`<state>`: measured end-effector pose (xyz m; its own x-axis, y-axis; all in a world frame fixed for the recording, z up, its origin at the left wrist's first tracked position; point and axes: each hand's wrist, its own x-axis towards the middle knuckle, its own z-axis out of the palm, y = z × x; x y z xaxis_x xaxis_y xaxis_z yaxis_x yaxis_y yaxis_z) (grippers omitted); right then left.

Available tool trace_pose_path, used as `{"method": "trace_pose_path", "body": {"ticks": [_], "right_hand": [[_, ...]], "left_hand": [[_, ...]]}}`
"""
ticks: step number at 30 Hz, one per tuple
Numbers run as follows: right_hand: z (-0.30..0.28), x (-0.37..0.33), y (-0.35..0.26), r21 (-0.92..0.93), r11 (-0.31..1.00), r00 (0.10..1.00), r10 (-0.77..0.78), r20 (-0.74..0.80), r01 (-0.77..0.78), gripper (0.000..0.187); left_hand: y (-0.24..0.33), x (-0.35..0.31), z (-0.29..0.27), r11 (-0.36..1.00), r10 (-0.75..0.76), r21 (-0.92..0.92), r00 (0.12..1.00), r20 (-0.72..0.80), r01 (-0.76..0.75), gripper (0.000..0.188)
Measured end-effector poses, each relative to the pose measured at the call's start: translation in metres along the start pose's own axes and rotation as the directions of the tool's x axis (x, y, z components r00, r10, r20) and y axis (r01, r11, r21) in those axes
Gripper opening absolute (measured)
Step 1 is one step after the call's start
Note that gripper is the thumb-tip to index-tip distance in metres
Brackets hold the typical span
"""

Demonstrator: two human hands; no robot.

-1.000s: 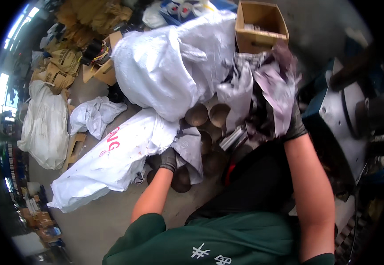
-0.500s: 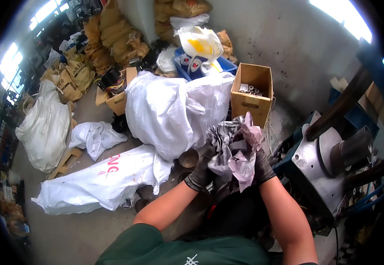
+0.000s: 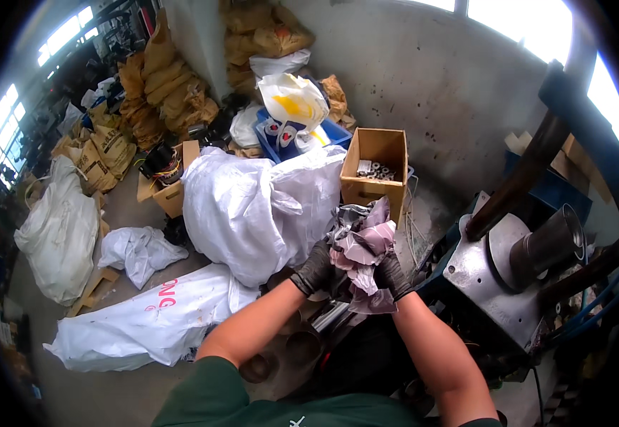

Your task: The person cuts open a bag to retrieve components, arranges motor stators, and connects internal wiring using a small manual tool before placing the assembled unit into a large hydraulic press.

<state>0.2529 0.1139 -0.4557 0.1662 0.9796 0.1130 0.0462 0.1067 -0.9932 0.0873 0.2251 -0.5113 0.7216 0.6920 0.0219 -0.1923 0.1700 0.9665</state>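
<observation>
Between my two dark-gloved hands is a bunched, crumpled sheet of greyish-pink paper, its loose end hanging down at the front. My left hand is closed on its left side, while my right hand grips it from the right. The paper hides most of my fingertips, and whether anything is wrapped inside cannot be seen. Just beyond it stands an open cardboard box with small metal parts in the bottom. Below my left wrist a shiny metal cylinder shows, partly covered by my arm and the paper.
A large white woven sack bulges at centre left, with another white sack lying nearer. To the right stands a machine with a metal plate and thick columns. Behind are a blue crate and brown sacks.
My view has shifted, so the surroundings sit lower and further left. Both hands still hold the paper, which looks more gathered together than before. The shiny cylinder shows more plainly.
</observation>
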Motion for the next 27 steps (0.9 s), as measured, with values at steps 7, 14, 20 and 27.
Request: {"method": "trace_pose_path", "body": {"ticks": [7, 14, 20, 27], "right_hand": [[0.002, -0.004, -0.023, -0.498, 0.866, 0.889, -0.201, -0.411, -0.034, 0.034], [0.0, 0.009, -0.011, -0.352, 0.934, 0.871, -0.227, -0.435, 0.068, 0.043], [0.002, 0.003, -0.029, 0.789, 0.607, 0.943, 0.195, -0.268, 0.099, 0.053], [0.006, 0.004, -0.039, 0.654, 0.75, 0.946, 0.135, -0.296, 0.097, 0.054]], "left_hand": [[0.151, 0.025, -0.034, 0.903, -0.083, 0.424, 0.996, 0.032, 0.062, 0.058], [0.167, 0.044, -0.097, -0.451, 0.262, 0.877, 0.964, -0.046, 0.164, 0.024], [0.089, -0.058, 0.005, 0.3, 0.163, 0.952, 0.986, 0.02, -0.069, 0.036], [0.035, -0.107, 0.066, 0.95, -0.305, 0.199, 0.855, 0.419, 0.242, 0.043]]}}
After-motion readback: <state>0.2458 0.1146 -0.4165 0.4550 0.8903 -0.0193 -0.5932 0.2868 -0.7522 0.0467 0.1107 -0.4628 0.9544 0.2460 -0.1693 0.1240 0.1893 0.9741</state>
